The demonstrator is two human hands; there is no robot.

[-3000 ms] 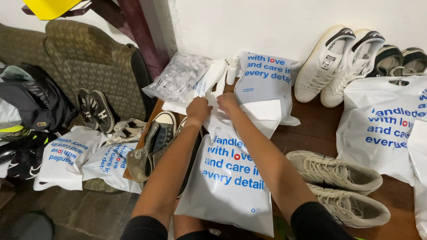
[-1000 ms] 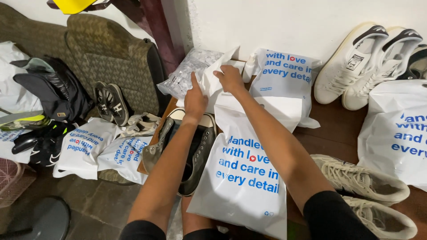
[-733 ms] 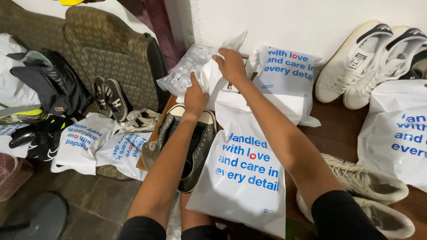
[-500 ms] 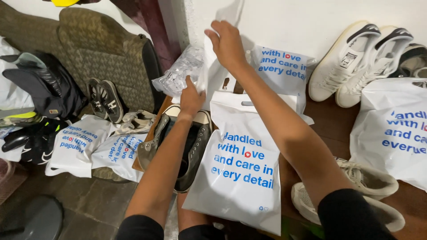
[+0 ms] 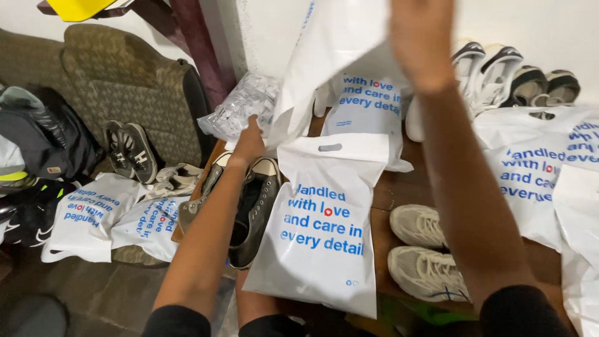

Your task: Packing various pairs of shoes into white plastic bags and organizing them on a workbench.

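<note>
My right hand (image 5: 421, 34) is raised high near the top of the view and grips a white plastic bag (image 5: 340, 53) that hangs open in the air. My left hand (image 5: 249, 140) holds the lower edge of that same bag, just above a pair of dark grey sneakers (image 5: 249, 206). Beneath my arms a filled white bag with blue lettering (image 5: 324, 224) lies flat on the wooden table (image 5: 390, 193). Another lettered white bag (image 5: 368, 103) stands behind it.
Beige sneakers (image 5: 424, 256) lie at the right of the flat bag. White sneakers (image 5: 486, 68) lean on the wall, with more white bags (image 5: 536, 168) at the right. A clear bubble-wrap packet (image 5: 240, 112) lies at the back left. Black shoes (image 5: 128, 150), bags (image 5: 87, 215) and a patterned seat (image 5: 118, 81) are on the left.
My right hand has lifted a white bag from the pile up into the air. My left hand stayed low at the bag's lower edge, and the view moved closer.
</note>
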